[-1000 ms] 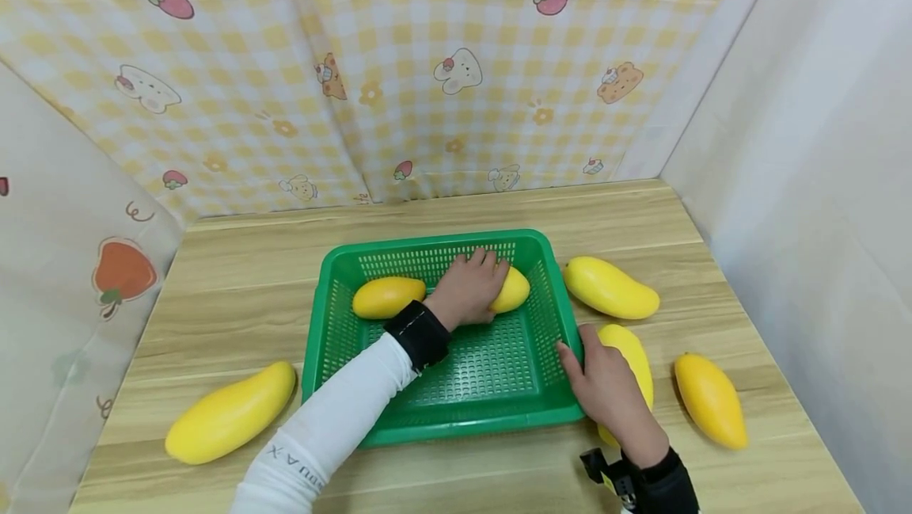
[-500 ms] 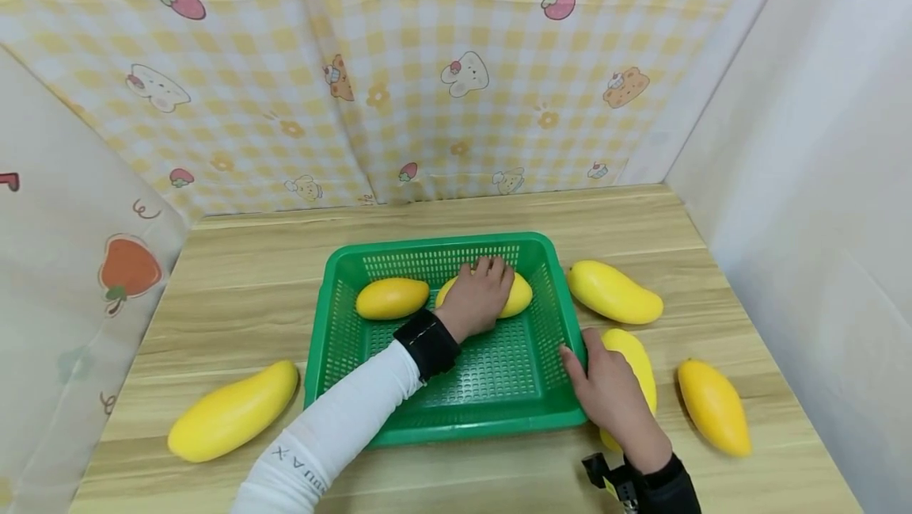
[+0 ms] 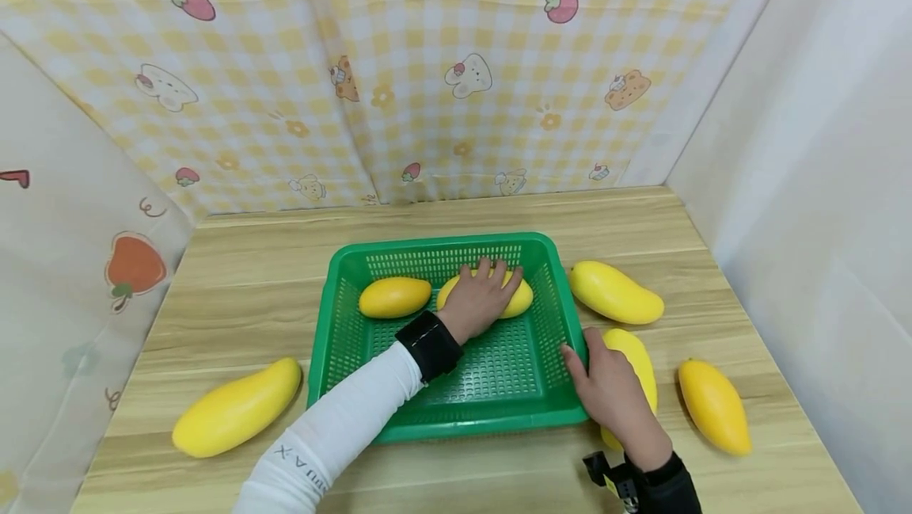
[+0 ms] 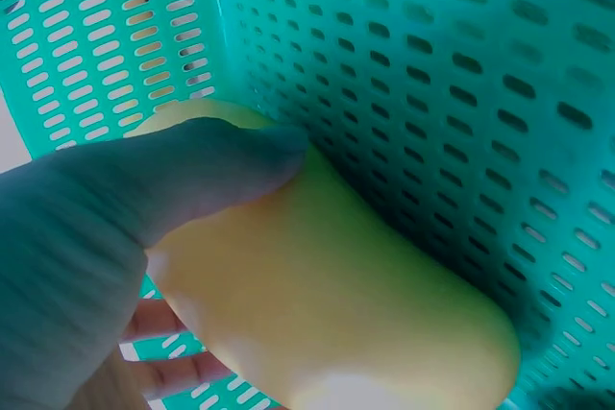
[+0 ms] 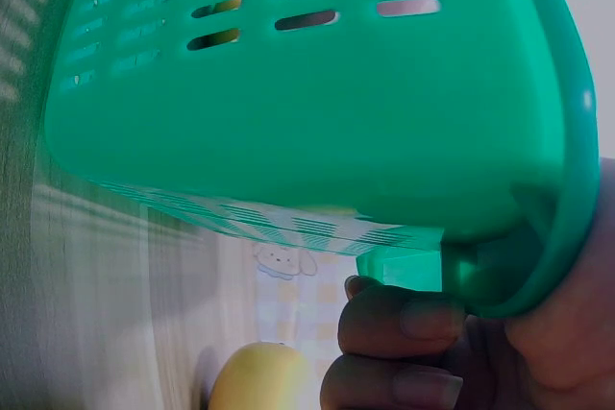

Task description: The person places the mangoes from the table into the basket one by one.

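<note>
A green plastic basket (image 3: pixel 442 243) with slotted walls stands on the wooden table. Inside, near its back right corner, my left hand (image 3: pixel 476 304) holds a yellow mango (image 3: pixel 520 300) from above. The left wrist view shows the thumb (image 4: pixel 231 165) across one side of this mango (image 4: pixel 346 304) and fingers around the other. Beside it in the basket lies an orange-yellow mango (image 3: pixel 394 298). My right hand (image 3: pixel 614 391) grips the basket's right rim, fingers curled under the edge in the right wrist view. A mango (image 3: pixel 636 359) is partly hidden behind the right hand.
One long yellow mango (image 3: pixel 237 408) lies left of the basket. To the right are a yellow mango (image 3: pixel 617 293) near the back and an orange-yellow mango (image 3: pixel 714 407) near the table's right side. A patterned curtain (image 3: pixel 427 126) hangs behind, with pale walls at both sides.
The mango's left end has come into sight beside my left hand, whose fingers have spread slightly over it. The right hand stays on the rim. The head view has shifted a little.
</note>
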A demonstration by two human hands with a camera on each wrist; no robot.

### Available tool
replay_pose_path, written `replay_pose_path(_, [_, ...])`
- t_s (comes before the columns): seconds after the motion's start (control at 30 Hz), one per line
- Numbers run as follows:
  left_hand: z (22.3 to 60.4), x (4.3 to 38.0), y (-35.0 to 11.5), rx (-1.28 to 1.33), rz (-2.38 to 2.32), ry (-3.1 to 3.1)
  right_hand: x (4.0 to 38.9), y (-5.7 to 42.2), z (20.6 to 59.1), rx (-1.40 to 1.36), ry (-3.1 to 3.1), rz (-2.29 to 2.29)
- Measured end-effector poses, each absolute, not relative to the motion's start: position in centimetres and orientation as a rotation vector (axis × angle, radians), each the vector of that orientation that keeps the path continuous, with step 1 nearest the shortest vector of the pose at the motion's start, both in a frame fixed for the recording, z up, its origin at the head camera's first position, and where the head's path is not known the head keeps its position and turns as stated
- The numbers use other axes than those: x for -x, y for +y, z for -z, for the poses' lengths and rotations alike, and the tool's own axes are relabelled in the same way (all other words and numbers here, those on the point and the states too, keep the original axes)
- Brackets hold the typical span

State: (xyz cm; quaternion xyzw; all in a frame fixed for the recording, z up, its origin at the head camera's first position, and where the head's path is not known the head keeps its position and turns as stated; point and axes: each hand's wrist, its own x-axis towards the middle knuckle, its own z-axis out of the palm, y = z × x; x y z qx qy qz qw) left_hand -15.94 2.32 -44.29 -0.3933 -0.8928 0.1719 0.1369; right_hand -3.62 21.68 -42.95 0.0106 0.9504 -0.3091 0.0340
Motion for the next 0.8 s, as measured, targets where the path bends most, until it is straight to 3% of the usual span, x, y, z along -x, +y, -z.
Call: replay_pose_path(0.8, [40.1,14.3,1.7,1.422,-0.338,-2.596,3.6,21.7,43.0,-0.004,2.939,0.956])
